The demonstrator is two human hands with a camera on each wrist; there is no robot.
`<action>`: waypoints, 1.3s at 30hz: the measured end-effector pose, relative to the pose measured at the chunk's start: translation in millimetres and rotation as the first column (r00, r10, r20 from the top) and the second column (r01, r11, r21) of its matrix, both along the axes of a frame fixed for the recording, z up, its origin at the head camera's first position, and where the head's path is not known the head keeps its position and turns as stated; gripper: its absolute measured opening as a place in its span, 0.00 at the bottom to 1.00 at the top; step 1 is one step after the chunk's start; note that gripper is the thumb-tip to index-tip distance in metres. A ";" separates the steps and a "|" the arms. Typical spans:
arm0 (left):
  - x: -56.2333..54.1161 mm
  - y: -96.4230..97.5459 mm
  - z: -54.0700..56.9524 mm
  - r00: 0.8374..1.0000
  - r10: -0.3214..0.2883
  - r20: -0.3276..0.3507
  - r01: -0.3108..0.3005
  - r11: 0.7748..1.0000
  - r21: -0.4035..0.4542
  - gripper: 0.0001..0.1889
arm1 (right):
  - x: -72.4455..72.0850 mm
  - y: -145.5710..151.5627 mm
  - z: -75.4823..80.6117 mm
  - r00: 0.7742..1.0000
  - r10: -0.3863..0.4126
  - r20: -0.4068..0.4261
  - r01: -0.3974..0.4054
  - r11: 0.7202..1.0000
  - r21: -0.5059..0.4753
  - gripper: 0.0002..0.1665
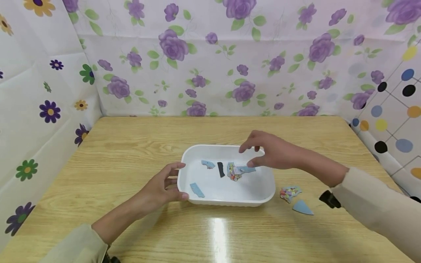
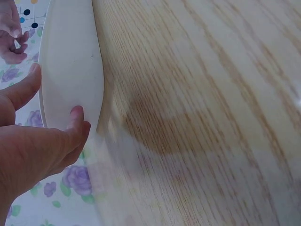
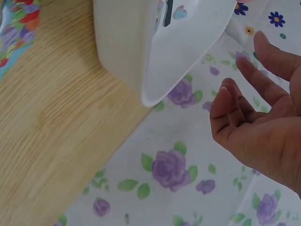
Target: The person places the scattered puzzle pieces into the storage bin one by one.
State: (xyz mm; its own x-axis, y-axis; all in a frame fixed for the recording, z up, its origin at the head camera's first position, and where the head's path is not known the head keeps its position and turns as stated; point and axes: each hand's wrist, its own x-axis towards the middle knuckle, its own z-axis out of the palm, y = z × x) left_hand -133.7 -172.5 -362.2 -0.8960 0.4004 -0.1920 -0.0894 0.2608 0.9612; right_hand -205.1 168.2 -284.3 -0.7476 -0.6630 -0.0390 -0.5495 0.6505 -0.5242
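A white plastic tub (image 1: 227, 199) stands on the wooden table. My left hand (image 1: 166, 184) holds it at the left end, its thumb and a fingertip at the rim. Over the tub's right back corner hovers my right hand (image 1: 268, 149), thumb and fingers apart with nothing between them, as the right wrist view (image 3: 263, 113) also shows. Flat puzzle-like pieces lie inside: a small light-blue piece (image 1: 208, 164), a black strip (image 1: 220, 170), a multicoloured piece (image 1: 234, 176) beside a blue piece (image 1: 248, 170) below the right hand, and a blue strip (image 1: 197, 190).
Right of the tub, on the table (image 1: 138, 146), lie a multicoloured piece (image 1: 289, 193) and a blue triangular piece (image 1: 302, 207). A flowered sheet (image 1: 213, 73) hangs behind the table. Patterned sheets stand at both sides.
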 end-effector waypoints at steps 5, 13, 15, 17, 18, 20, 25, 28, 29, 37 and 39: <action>0.0 0.3 -0.1 1.000 -0.003 0.001 0.003 1.000 -0.005 0.46 | 7.3 25.1 5.0 0.994 -0.098 -0.052 0.097 0.995 -0.025 0.15; 0.8 -0.6 1.0 1.000 0.010 -0.004 -0.010 1.000 -0.016 0.45 | 7.8 69.3 -0.5 0.982 -0.188 -0.029 0.188 0.982 0.000 0.16; 1.0 -0.3 0.5 1.000 0.013 -0.002 -0.013 1.000 -0.019 0.45 | 8.0 77.9 -5.3 0.977 -0.214 0.001 0.214 0.977 0.013 0.17; 1.0 0.0 0.0 1.000 0.012 0.002 -0.012 1.000 -0.017 0.45 | 9.1 84.7 -11.0 0.971 -0.238 0.017 0.237 0.971 0.040 0.19; 1.1 0.1 -0.1 1.000 0.012 0.004 -0.012 1.000 -0.015 0.45 | 9.7 87.4 -13.7 0.968 -0.249 0.023 0.248 0.967 0.054 0.20; 1.1 0.2 -0.3 1.000 0.014 0.006 -0.014 1.000 -0.009 0.45 | 11.4 92.0 -19.0 0.964 -0.264 0.023 0.262 0.962 0.082 0.21; 0.9 1.4 -0.5 1.000 0.018 -0.001 -0.018 1.000 -0.016 0.45 | 19.4 100.8 -34.0 0.963 -0.266 0.052 0.256 0.957 0.139 0.27; 0.9 2.3 -0.3 1.000 0.022 -0.003 -0.022 0.999 -0.024 0.45 | 27.9 104.4 -45.4 0.964 -0.261 0.058 0.252 0.959 0.126 0.30; 1.0 2.4 -0.2 1.000 0.023 -0.002 -0.023 0.999 -0.023 0.45 | 31.0 105.3 -49.6 0.964 -0.260 0.050 0.253 0.961 0.108 0.30; 0.8 0.5 1.0 1.000 0.010 -0.016 -0.010 1.000 -0.028 0.45 | 50.5 106.0 -76.8 0.972 -0.232 0.048 0.234 0.971 -0.042 0.32; 0.7 0.5 1.2 1.000 0.007 -0.014 -0.008 1.000 -0.026 0.45 | 52.0 105.5 -80.4 0.972 -0.230 0.049 0.232 0.972 -0.039 0.33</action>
State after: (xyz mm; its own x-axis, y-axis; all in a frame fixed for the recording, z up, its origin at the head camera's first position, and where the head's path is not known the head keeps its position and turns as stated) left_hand -133.0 -172.0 -361.0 -0.9016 0.3886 -0.1899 -0.0784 0.2848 0.9554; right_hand -153.0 273.6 -364.8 -0.8788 -0.4746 -0.0495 -0.3634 0.7328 -0.5753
